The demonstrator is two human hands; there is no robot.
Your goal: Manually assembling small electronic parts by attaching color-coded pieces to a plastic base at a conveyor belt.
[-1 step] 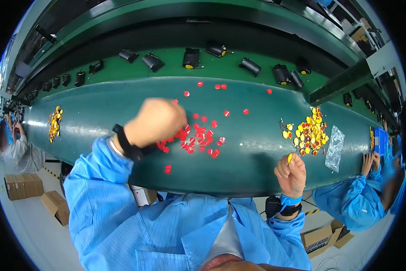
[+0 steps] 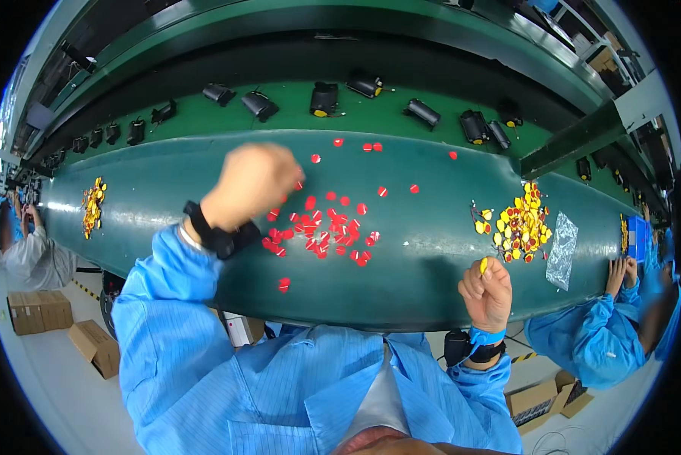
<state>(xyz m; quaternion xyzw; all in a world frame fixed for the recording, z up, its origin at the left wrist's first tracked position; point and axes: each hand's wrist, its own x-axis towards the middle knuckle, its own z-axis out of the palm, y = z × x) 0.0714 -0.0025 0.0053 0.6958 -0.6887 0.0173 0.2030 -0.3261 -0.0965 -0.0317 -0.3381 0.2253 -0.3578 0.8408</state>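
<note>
My left hand [image 2: 257, 182] is curled and blurred by motion above the left side of the scattered red round stickers [image 2: 333, 227]. A red spot shows at its fingertips; whether the fingers grip it cannot be told. Many of the stickers have a pale stripe across them. At the near right of the green work surface [image 2: 401, 292], my right hand [image 2: 488, 292] pinches a small yellow disc-shaped part [image 2: 483, 265] between thumb and finger. Just beyond it lies a heap of similar yellow parts [image 2: 524, 224], some showing dark red faces and thin wires.
Right of the heap lies a clear plastic bag [image 2: 562, 250]. Black cylindrical housings [image 2: 323, 99] stand in a row on the far green strip. Another yellow pile [image 2: 92, 208] sits at far left. A metal post [image 2: 575, 140] rises at right. Co-workers [image 2: 598, 337] sit at both sides.
My left hand has shifted up and a little left, uncovering more red stickers. The housings and stickers sit slightly farther right in the picture. My right hand keeps its pinch almost unmoved.
</note>
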